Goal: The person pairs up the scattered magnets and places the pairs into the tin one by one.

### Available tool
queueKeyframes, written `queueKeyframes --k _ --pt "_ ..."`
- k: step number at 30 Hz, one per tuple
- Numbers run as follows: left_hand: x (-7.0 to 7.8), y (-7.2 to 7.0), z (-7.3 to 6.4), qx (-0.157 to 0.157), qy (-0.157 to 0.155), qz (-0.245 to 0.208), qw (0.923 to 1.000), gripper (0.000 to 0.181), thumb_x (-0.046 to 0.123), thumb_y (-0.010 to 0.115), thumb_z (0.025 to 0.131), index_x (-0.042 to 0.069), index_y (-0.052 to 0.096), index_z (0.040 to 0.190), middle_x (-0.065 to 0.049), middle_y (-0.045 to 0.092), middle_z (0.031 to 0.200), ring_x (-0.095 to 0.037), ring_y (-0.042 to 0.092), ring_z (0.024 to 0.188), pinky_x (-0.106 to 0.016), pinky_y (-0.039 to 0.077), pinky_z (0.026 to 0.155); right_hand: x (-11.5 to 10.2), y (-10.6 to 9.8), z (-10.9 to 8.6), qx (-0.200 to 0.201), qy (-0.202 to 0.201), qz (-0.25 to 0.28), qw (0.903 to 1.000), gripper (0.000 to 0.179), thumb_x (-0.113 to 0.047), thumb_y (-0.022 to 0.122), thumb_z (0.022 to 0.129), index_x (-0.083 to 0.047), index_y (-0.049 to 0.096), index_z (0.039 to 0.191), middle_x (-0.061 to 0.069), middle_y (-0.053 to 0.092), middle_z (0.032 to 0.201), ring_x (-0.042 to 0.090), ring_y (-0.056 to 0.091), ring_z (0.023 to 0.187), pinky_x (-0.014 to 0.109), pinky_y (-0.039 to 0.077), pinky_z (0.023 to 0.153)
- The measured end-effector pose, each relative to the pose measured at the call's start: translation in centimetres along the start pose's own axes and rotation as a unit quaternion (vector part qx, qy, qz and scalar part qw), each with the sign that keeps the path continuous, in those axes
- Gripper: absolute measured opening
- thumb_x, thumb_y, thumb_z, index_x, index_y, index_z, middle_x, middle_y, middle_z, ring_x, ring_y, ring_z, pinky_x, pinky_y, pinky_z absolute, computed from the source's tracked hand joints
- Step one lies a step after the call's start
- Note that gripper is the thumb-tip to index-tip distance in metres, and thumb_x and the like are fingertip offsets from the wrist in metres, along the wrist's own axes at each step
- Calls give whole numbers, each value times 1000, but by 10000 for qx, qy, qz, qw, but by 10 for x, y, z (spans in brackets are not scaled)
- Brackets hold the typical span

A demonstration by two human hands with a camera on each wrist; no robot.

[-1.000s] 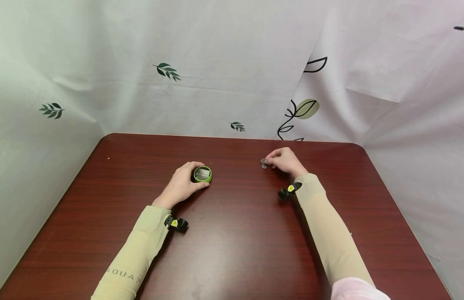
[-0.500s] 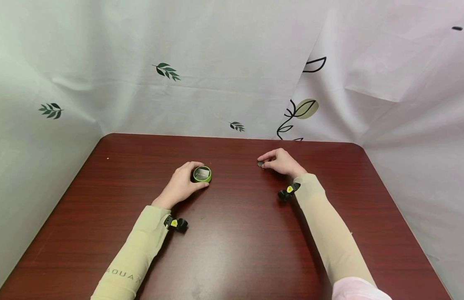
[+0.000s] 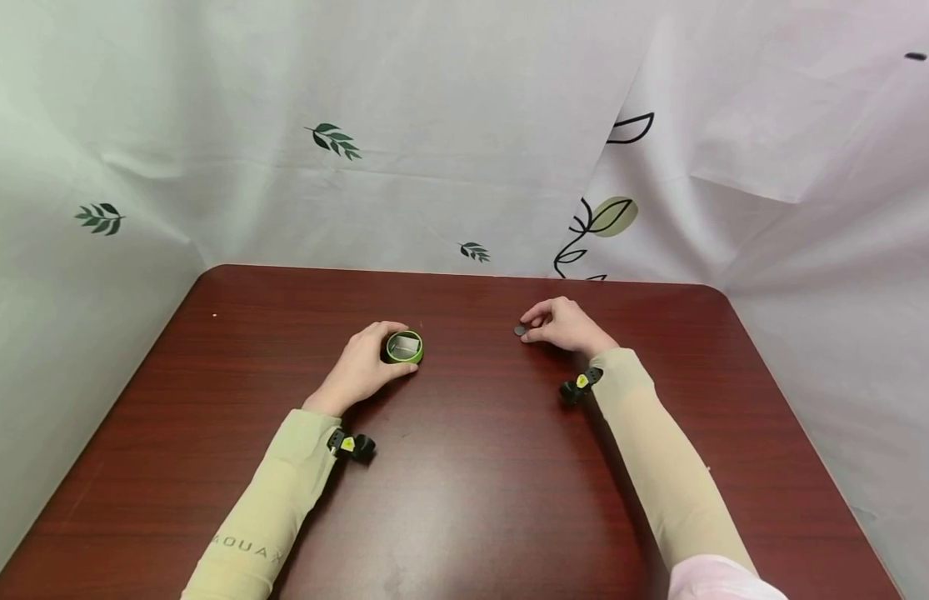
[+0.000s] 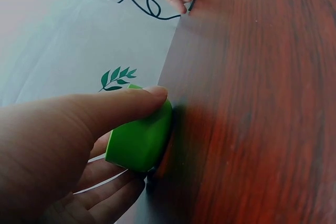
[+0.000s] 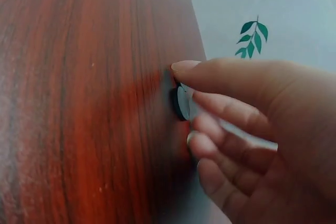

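On the dark red-brown table, my left hand (image 3: 359,367) holds a bright green round tub (image 4: 139,137), thumb on the near side and fingers curled round the far side. The tub's open top shows silvery-grey flat pieces (image 3: 406,344) inside. Well to the right, my right hand (image 3: 565,325) is low over the table, with its fingers bent. At its thumb and fingertips is a small grey coin-like disc (image 3: 520,331). The right wrist view shows the disc (image 5: 182,102) between the thumb tip and the fingers, close against the table, its face pale and its edge dark.
White cloth (image 3: 434,150) with printed leaves hangs behind the table (image 3: 464,467) and along both sides. A black wrist camera (image 3: 352,446) sits on the left sleeve and another black camera (image 3: 580,386) on the right. A tiny pale speck (image 3: 214,315) lies far left.
The right hand has shifted slightly left. Several overlapping discs showed by its fingertips before; now one shows there. The left hand and green tub stay put.
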State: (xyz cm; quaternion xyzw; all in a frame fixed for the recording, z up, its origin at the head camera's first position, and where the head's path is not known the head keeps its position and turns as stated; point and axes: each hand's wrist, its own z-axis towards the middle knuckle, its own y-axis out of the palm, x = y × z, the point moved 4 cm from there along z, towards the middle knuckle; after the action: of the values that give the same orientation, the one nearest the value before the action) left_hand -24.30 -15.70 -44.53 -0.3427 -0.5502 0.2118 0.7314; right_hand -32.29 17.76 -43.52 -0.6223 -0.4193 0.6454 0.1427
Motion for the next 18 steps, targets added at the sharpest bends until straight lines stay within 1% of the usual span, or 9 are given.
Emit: queueKeyframes --k 3,7,12,15,18 --pt "0 0 0 1 5 0 10000 61 21 87 84 3 60 135 -14 62 128 -32 57 118 -46 47 99 0 -2 -1 133 213 -230 9994 21 -20 85 84 -7 77 98 3 69 86 21 57 78 33 46 69" --pt "1 0 0 -43 -16 10 10000 61 22 86 84 3 59 135 -14 61 128 -32 57 118 -47 47 98 -1 -2 -2 47 385 -315 9987 15 -19 83 85 -8 75 91 5 67 83 22 55 76 34 45 66" --pt "1 0 0 -37 -4 16 10000 61 21 87 84 2 59 135 -15 62 128 -32 57 118 -46 47 99 -4 0 0 -101 264 -148 9995 13 -10 80 86 -5 71 95 6 66 85 21 56 77 33 46 68" --pt "1 0 0 -31 3 13 10000 61 21 86 84 2 59 135 -15 61 128 -32 57 118 -46 47 98 -6 1 2 -142 214 -20 9997 14 -6 79 86 -3 72 98 6 67 87 20 56 78 32 46 70" --pt "1 0 0 -28 6 19 10000 61 21 87 84 2 59 135 -15 61 128 -32 58 117 -46 48 98 -7 1 2 -133 267 -36 9995 18 -9 80 86 -3 73 101 5 67 88 20 56 80 31 46 71"
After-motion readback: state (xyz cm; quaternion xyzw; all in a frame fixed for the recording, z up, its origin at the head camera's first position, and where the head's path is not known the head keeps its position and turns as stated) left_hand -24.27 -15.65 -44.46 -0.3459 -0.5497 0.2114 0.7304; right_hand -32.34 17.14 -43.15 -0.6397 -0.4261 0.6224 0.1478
